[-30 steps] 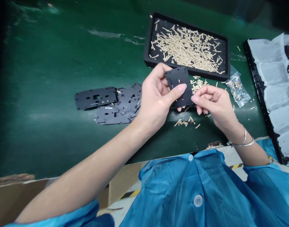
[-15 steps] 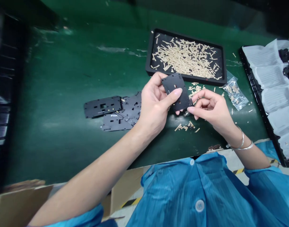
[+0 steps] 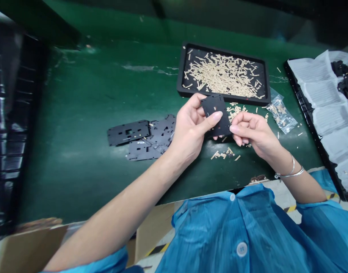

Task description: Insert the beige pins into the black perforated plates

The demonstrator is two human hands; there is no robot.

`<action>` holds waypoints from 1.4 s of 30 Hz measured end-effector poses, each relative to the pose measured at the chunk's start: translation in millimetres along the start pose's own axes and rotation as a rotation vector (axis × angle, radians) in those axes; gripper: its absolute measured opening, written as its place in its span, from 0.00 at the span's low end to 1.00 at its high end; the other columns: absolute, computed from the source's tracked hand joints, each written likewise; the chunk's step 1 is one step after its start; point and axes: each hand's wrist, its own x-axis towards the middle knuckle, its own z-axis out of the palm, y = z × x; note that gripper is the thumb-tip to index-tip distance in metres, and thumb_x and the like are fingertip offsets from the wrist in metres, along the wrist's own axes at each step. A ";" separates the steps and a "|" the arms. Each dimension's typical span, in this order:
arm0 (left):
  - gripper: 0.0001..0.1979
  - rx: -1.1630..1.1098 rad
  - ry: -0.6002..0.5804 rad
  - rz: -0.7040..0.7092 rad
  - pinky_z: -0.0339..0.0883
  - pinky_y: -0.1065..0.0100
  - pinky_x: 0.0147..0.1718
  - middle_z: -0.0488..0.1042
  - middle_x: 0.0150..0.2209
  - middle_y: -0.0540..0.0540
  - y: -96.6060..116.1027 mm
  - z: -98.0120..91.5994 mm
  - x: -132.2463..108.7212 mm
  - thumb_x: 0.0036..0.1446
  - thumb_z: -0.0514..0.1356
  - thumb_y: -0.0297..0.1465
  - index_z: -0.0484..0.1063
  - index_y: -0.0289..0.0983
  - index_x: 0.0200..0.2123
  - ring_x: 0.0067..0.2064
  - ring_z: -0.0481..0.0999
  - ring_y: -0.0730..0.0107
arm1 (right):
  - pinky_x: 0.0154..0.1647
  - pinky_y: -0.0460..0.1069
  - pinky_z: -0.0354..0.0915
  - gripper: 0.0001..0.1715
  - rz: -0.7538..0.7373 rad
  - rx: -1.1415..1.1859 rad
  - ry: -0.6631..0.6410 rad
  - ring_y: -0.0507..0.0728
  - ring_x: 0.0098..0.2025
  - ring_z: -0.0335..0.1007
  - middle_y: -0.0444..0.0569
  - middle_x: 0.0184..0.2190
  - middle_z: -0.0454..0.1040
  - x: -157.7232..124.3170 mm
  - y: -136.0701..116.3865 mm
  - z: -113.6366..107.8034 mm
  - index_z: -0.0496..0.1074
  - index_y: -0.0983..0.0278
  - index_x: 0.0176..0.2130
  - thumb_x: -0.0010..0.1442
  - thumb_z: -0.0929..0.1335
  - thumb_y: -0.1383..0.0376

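My left hand [image 3: 191, 131] grips a flat black plastic plate [image 3: 215, 108] with small holes, thumb across its face and fingers behind. My right hand [image 3: 252, 132] is closed in a pinch at the plate's lower right edge, thumb tip against or just beside it; anything between the fingertips is hidden. Left of my left hand lies a loose pile of similar black plates [image 3: 128, 132]. Beyond the hands stands a shallow black tray [image 3: 181, 81] holding many short beige strips [image 3: 222, 74]. More strips [image 3: 225, 153] lie scattered on the table around my right hand.
A clear plastic bag [image 3: 282, 113] with a few strips lies right of the tray. At the far right is a black tray lined with white sheets [image 3: 327, 110], dark parts in it. Black racks or trays [image 3: 11, 125] line the left side of the green table [image 3: 77, 170].
The whole view has shifted slightly. My right thumb and fingers have closed in at the plate's edge, and the fingers have curled more. My left hand keeps its hold on the plate.
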 end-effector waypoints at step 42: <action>0.16 0.134 -0.223 -0.138 0.72 0.68 0.31 0.80 0.42 0.44 24.5 -5.3 1.5 0.47 0.70 0.36 0.81 0.41 0.41 0.41 0.78 0.61 | 0.33 0.54 0.65 0.06 -0.887 -0.871 0.359 0.54 0.27 0.66 0.45 0.27 0.77 -7.9 1.1 -13.5 0.76 0.58 0.31 0.60 0.69 0.64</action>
